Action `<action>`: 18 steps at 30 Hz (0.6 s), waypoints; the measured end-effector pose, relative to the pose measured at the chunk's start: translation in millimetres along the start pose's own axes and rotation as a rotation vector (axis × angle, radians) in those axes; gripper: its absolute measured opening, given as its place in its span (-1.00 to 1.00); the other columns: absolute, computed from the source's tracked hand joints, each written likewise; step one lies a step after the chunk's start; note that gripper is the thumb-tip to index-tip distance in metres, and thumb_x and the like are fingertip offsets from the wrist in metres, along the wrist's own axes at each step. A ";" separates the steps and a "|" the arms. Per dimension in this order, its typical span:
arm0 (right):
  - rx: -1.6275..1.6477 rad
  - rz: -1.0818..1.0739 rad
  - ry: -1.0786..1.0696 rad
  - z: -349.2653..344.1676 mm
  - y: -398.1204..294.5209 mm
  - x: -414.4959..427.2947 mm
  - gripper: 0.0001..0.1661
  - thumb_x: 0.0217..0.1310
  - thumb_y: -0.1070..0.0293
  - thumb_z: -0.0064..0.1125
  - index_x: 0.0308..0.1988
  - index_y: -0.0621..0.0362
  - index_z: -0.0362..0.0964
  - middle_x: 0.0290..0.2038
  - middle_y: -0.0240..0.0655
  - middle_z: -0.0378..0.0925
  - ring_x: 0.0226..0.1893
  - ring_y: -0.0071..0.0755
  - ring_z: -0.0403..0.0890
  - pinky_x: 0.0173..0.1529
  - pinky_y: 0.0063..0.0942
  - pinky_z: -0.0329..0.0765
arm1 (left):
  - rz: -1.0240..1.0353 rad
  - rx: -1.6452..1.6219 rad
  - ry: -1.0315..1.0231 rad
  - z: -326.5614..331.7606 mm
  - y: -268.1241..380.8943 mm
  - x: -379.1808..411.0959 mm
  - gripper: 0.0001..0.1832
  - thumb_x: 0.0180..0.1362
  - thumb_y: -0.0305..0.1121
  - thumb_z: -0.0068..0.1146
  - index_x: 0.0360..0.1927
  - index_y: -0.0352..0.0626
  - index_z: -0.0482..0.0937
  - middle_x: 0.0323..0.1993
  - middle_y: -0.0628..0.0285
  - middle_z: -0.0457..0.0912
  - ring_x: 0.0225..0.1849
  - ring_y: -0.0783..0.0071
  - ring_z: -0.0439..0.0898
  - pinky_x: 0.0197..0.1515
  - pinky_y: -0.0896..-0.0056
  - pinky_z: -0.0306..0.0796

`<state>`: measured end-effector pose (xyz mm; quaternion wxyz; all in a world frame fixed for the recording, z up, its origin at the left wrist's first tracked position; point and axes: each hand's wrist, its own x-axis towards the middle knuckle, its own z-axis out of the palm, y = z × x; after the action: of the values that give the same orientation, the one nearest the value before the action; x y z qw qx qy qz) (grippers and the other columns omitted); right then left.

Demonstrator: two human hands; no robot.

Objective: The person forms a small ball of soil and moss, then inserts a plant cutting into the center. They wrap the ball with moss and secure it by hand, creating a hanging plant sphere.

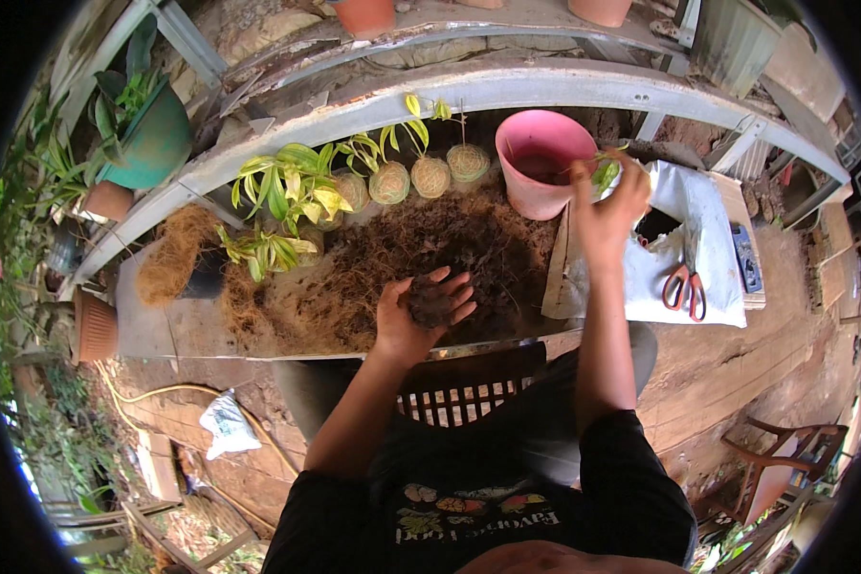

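Note:
My left hand [402, 323] is palm up with its fingers apart, cupping a clump of dark soil [429, 301] above the table. Beneath it spreads a heap of loose dark soil and brown fibre [466, 237]. My right hand [610, 215] is raised beside the rim of a pink plastic pot [534, 195]. Between its fingertips is a small leafy plant cutting [605, 176], its thin stem reaching over the pot's mouth. Behind the heap stands a row of string-wrapped root balls [430, 177], several with yellow-green leafy plants [287, 179] on top.
Orange-handled scissors [683, 290] lie on a white plastic sack [638, 294] at the right, next to a dark blue object [746, 258]. Brown coconut fibre [176, 258] lies at the table's left end. A metal rail [473, 82] runs behind; a wooden chair [782, 459] stands lower right.

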<state>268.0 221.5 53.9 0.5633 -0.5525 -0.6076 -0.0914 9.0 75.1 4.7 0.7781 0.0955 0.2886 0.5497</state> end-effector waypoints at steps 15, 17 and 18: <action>0.253 -0.044 -0.427 12.1 62.6 68.9 -0.82 0.34 0.38 0.22 -0.22 0.28 0.46 -0.37 -0.07 0.69 -0.31 0.04 0.74 -0.16 -0.18 0.60 | 0.123 -0.060 -0.009 -5.9 31.8 -17.7 -0.10 0.40 0.36 -0.28 0.36 -0.37 0.23 0.19 -0.24 0.49 0.27 -0.36 0.45 0.38 -0.21 0.41; 0.149 -0.113 -0.365 10.0 56.0 75.8 -0.84 0.39 0.40 0.14 -0.20 0.27 0.38 -0.38 -0.06 0.68 -0.31 0.06 0.74 -0.20 -0.13 0.59 | 0.188 -0.063 0.009 -0.3 31.1 -22.4 -0.07 0.39 0.37 -0.28 0.36 -0.41 0.21 0.23 -0.26 0.45 0.26 -0.34 0.46 0.39 -0.20 0.41; 0.147 -0.148 -0.350 7.8 51.1 81.2 -0.85 0.41 0.41 0.11 -0.18 0.26 0.36 -0.38 -0.06 0.68 -0.32 0.07 0.74 -0.22 -0.12 0.58 | 0.187 -0.089 0.020 -0.7 30.6 -24.3 -0.06 0.39 0.38 -0.28 0.37 -0.42 0.20 0.23 -0.26 0.44 0.27 -0.32 0.46 0.39 -0.22 0.41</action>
<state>322.9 292.4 88.8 0.4796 -0.4711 -0.7402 0.0097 -21.4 64.4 26.8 0.7238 0.0819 0.2615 0.6333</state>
